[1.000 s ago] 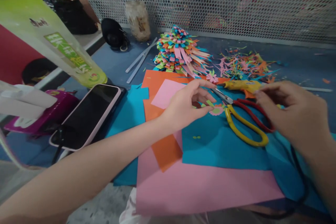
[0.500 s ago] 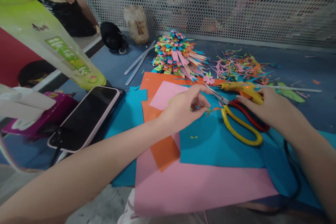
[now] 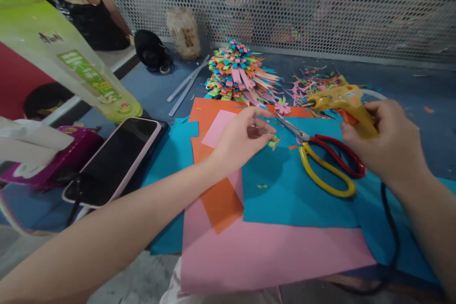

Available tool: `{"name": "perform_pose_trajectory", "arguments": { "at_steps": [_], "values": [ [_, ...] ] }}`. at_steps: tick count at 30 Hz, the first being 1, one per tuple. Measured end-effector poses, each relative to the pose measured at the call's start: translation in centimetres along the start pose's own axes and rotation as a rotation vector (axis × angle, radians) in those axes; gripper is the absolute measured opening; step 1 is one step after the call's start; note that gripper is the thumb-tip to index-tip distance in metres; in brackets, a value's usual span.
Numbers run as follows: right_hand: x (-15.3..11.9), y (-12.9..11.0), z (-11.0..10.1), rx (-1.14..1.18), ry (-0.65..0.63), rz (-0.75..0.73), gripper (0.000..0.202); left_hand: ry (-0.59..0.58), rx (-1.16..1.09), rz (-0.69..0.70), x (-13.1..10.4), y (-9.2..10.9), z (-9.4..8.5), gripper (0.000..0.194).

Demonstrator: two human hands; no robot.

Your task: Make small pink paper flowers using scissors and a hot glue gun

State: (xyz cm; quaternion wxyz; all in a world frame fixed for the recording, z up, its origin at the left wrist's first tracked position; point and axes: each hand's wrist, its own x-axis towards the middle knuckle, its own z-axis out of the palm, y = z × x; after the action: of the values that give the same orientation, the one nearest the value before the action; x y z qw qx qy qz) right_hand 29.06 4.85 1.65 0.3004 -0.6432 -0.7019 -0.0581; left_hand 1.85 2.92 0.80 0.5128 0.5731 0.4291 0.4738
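Above the blue paper (image 3: 285,204), my left hand (image 3: 242,137) pinches a small green paper piece (image 3: 274,142) between thumb and fingers. My right hand (image 3: 386,137) is wrapped round the handle of a yellow hot glue gun (image 3: 338,99), lifted off the table with its nozzle pointing left. Between the hands lie scissors (image 3: 306,138) with one red and one yellow handle loop, resting on the blue paper. Behind my left hand stands a cone of layered, colourful paper strips (image 3: 242,73). A small pink and green paper flower (image 3: 282,106) lies near the scissor tips.
Pink paper (image 3: 270,256) and orange paper (image 3: 221,206) lie under and beside the blue sheet. To the left are a phone (image 3: 117,159), a purple holder (image 3: 67,154) and a tall green drink bottle (image 3: 81,61). Paper scraps (image 3: 306,86) and clear glue sticks (image 3: 188,86) lie farther back.
My right hand has picked up the glue gun from the table and raised it, turning its nozzle left. My left hand has shifted slightly left and up with the green paper piece.
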Motion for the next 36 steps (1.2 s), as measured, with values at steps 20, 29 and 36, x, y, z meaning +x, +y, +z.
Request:
{"name": "perform_pose_trajectory", "arguments": {
  "at_steps": [20, 29, 36],
  "values": [
    [-0.61, 0.71, -0.47, -0.167, 0.234, -0.678, 0.047, -0.03, -0.001, -0.017, 0.12, -0.59, -0.36, 0.039],
    [-0.53, 0.93, -0.24, -0.185, 0.24, -0.688, 0.047, 0.023, -0.033, -0.021, 0.29, -0.53, -0.26, 0.033],
    [-0.66, 0.76, -0.38, -0.184, 0.234, -0.712, 0.047, 0.053, -0.06, -0.054, 0.38, -0.35, -0.26, 0.03]
  ]
}}
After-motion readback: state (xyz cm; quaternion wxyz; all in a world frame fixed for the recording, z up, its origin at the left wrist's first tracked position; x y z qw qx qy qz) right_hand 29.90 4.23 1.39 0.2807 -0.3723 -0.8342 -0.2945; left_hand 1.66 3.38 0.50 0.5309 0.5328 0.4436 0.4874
